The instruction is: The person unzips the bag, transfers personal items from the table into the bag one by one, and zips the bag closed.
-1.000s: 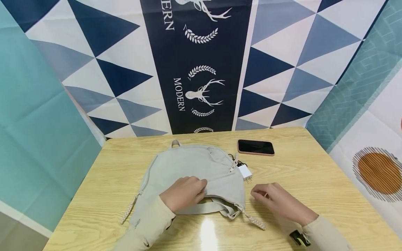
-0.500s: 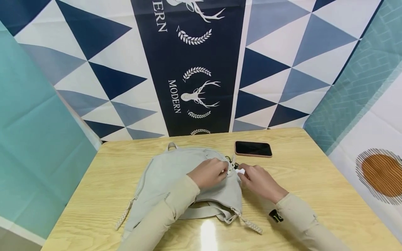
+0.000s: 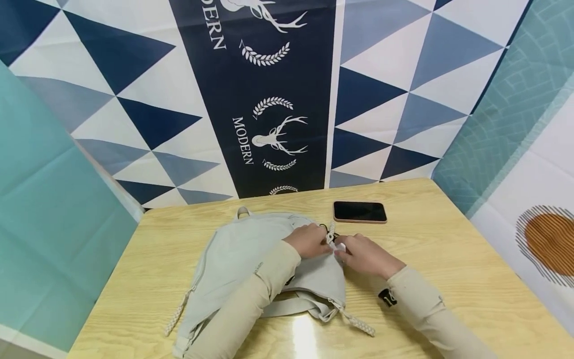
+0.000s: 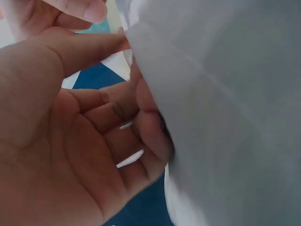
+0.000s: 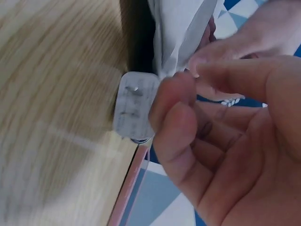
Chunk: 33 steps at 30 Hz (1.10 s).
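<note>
A light grey backpack lies on the wooden table. My left hand grips its fabric near the upper right corner; in the left wrist view the fingers curl behind the cloth edge. My right hand meets it at the same corner, beside a braided zipper pull. The right wrist view shows its thumb and fingertips pinched together at the tip of the cloth. A white plug adapter with metal prongs sits right beside those fingertips, mostly covered by the hand in the head view.
A black-screened phone with a pink edge lies behind the right hand. Another braided pull hangs at the bag's front right, and one more braided pull at its left. A patterned cloth hangs behind the table.
My left hand has moved up and right across the backpack to its corner. My right hand has come in from the bare table to the same corner, over the plug adapter.
</note>
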Motion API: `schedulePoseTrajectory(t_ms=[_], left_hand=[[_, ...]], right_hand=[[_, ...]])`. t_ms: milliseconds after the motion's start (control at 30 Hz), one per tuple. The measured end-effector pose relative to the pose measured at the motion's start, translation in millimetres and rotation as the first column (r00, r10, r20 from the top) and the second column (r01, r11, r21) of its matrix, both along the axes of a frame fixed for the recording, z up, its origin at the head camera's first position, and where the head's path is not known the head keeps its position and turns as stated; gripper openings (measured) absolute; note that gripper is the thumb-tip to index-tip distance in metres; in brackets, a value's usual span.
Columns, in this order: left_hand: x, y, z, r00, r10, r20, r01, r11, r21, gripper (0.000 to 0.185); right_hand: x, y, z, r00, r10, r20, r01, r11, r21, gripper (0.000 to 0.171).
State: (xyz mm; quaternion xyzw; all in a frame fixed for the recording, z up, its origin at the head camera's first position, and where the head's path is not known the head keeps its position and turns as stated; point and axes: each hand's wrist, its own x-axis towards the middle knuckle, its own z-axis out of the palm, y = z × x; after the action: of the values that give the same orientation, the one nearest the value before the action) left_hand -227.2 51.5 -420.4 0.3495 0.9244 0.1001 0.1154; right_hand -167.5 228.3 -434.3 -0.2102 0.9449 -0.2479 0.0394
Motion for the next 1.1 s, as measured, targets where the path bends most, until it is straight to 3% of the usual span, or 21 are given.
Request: schedulePoseTrajectory(t_ms=[100,233,400,833,1100], left_hand=[[-1.5,1,-1.9,0.995,0.035,0.090,-0.038,0.999,0.025,0.032],[-7.1,2,-4.7,0.986,0.004,0.168,-0.023,0.993,0.112,0.033],[-5.5,-1,-4.5,0.979,-0.025,0.202,-0.011,0.985,0.175,0.026],[13.9,-21,0.5,0.997,-0.010,0.082,-0.012,0.966,0.258,0.018],[29.3,-36,-2.0,0.994,0.083,-0.067,-0.052,0.925,0.376,0.022]], right_hand=[[-2.6,4,-2.1,0.999,0.032,0.043,-0.031,0.999,-0.025,0.030],[-5.6,5,-4.3,0.997,0.048,0.055,-0.045,0.997,-0.055,0.029],[-7.1,7,-6.8,0.994,0.049,0.102,-0.038,0.994,-0.106,0.029],[-7.4,4,-7.8,0.996,-0.007,0.091,0.015,0.996,-0.090,0.030],[-4.7,1,-10.6,0.997,-0.050,0.055,0.053,0.996,-0.064,0.031]])
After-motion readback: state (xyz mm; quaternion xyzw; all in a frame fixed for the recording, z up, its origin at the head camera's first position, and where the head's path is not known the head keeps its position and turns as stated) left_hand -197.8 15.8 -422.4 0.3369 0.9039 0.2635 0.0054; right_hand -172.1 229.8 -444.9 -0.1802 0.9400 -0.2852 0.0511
